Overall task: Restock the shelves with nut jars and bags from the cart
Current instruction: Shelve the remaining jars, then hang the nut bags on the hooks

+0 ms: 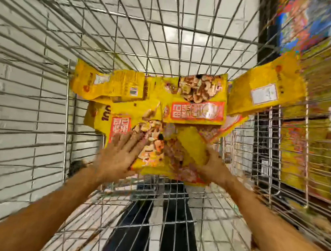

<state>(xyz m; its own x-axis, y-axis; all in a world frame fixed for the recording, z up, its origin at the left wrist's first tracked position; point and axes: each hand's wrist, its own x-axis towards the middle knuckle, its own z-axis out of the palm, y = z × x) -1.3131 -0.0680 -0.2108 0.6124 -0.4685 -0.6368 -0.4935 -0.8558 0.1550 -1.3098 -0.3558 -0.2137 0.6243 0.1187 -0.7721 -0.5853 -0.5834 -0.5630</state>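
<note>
Nut bag lay dead ahead, my left grip spread flat on it, my right grip clasping its right edge.

Yellow nut bags with red labels; silver wire cart; pale tiled floor.

Blur left almost nothing readable. The near bag, by the cart's left wall, bore dark letters, perhaps "Inn", beside a red panel of illegible white characters. The middle bag's red panel and the right bag's white sticker were also illegible.
</note>
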